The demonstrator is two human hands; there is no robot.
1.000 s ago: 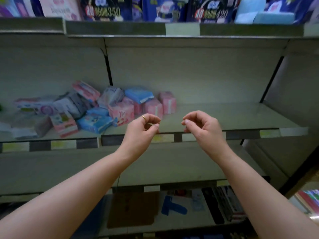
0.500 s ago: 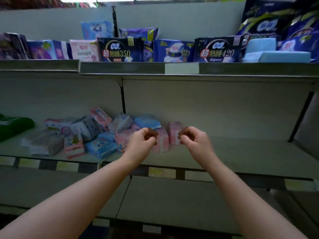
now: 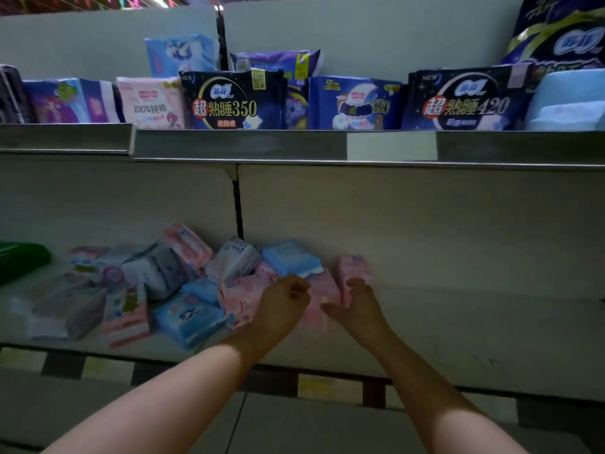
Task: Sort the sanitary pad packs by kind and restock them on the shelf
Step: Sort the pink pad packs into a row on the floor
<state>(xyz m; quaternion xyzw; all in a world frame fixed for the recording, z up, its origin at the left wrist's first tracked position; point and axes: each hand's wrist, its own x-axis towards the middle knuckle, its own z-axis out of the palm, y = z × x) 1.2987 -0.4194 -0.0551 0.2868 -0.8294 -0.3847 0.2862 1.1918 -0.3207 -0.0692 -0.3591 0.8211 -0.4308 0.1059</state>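
Mixed heap of soft pink, blue and grey plastic pad packs [image 3: 190, 317] lies on the grey metal shelf [image 3: 474, 322], left hand [image 3: 281, 303] loosely curled, holding nothing, right hand [image 3: 360, 306] spread wide beside the upright pink pack [image 3: 355, 268] (contact obscured by blur), presumably to separate that kind.

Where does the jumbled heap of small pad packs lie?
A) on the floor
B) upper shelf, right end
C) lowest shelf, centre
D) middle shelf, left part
D: the heap of small pad packs lies on the middle shelf, left of its bare stretch.
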